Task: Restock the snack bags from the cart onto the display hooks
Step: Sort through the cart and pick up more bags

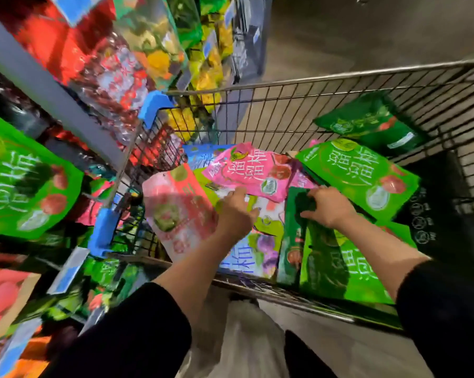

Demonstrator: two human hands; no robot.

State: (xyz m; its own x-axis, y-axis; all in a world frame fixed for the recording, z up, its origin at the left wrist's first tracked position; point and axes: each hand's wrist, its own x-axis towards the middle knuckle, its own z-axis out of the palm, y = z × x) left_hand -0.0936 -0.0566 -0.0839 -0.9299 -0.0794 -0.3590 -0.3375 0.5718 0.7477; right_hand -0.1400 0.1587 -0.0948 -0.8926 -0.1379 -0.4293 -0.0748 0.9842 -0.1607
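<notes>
**Both hands in the cart, sorting for the next bag to hang**

The wire-mesh metal shopping cart (339, 85) fills the right and centre of the view, its basket heaped with glossy plastic snack bags lying flat and overlapping. To the left stands the display rack of hanging snack packets (115, 77), crossed by a grey shelf rail (47, 88); a bright green bag already hanging on the display (25, 184) shows at the left edge (the hooks themselves are too blurred to make out).

Inside the cart, a large light-green bag with white lettering (358, 175) lies toward the right side, a darker green bag (367, 121) leans against the far mesh, and a pink bag with white lettering (255, 170) rests on top of the heap in the middle. A pale pink and red bag (175, 211) stands tilted near the left wall of the basket.

The left hand (236, 214) reaches in with fingers curled at the lower edge of the pink bag, seemingly pinching it, though the grip is partly hidden. The right hand (328, 205) has its fingers bent over the top edge of an upright dark green bag (296, 214), gripping it.

This looks like the picking step: choosing bags, none yet lifted clear. The next move likely calls for drawing one bag out, finding its hang hole, and matching it to its row on the rack.
</notes>
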